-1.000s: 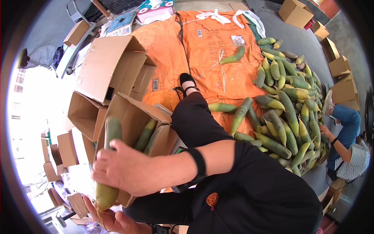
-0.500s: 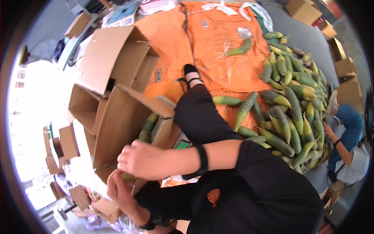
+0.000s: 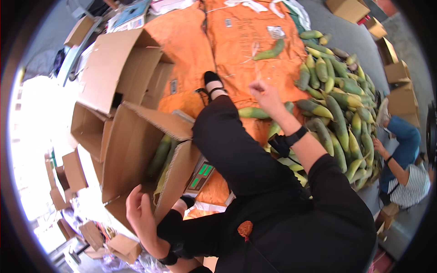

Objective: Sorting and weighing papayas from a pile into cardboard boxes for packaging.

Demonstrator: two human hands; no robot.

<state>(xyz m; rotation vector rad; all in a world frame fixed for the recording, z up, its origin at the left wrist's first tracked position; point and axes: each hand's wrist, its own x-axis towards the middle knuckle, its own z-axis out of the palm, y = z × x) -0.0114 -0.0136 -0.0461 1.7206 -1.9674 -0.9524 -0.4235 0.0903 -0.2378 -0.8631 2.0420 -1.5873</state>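
My left hand is at the near edge of an open cardboard box, its fingers loosely bent and apart, with nothing seen in it. Inside that box lie green radishes, partly hidden by its walls. My right hand is over the orange cloth, just above a long green radish. Its fingers are slightly smeared and loosely curled, and it appears empty. To the right of it is a large heap of green radishes, some with yellowish ends. One more radish lies alone on the cloth.
Beside the box, a scale with a lit green display shows next to my leg. More cardboard boxes stand at the left and far right. Another person crouches beyond the heap. My foot rests on the cloth.
My right hand has left the box and swung up and right toward the heap. The radish end by my hands is no longer between them; my left hand has opened at the box edge.
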